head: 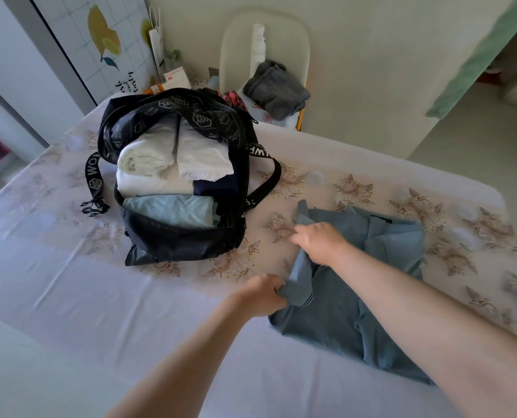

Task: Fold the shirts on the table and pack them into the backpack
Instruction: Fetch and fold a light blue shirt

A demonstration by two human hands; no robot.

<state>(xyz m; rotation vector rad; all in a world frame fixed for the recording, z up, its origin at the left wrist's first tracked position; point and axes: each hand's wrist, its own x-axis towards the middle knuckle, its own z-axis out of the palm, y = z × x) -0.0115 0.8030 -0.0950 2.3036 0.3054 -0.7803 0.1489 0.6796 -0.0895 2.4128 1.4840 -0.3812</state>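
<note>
Head view has the left hand [263, 292] pinching a sleeve and the right hand [319, 241] curled on the side fold of the shirt [357, 312], flat on the table [70, 297] beside the backpack [175, 242]; soft, light, floppy cloth, probably best gripped along its edges.
</note>
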